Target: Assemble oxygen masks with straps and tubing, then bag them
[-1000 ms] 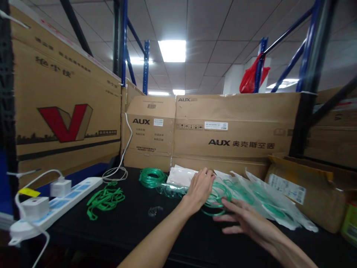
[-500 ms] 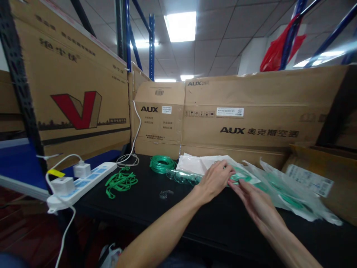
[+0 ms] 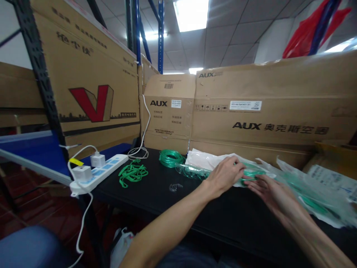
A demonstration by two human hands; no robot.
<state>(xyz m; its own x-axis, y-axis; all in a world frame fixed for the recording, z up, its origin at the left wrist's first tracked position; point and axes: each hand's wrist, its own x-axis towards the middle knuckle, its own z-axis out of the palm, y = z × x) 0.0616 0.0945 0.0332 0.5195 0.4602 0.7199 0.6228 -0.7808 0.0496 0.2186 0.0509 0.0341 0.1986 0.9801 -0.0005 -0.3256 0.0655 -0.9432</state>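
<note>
My left hand rests palm down on a clear plastic packet holding coiled green tubing, its fingers curled over the packet's near edge. My right hand meets it from the right, fingertips pinching the same packet. The packet lies on a black table. More clear packets of green tubing are spread to the right. A loose coil of green tubing and a transparent mask piece lie just left of my hands.
A heap of green bands and a small clip lie on the table's left part. A white power strip with chargers juts over the left edge. Large cardboard boxes wall the back and left. Another open box is at right.
The view has shifted so everything sits further right and lower. My right hand moved up from the table to meet my left hand on the packet, where both now grip.
</note>
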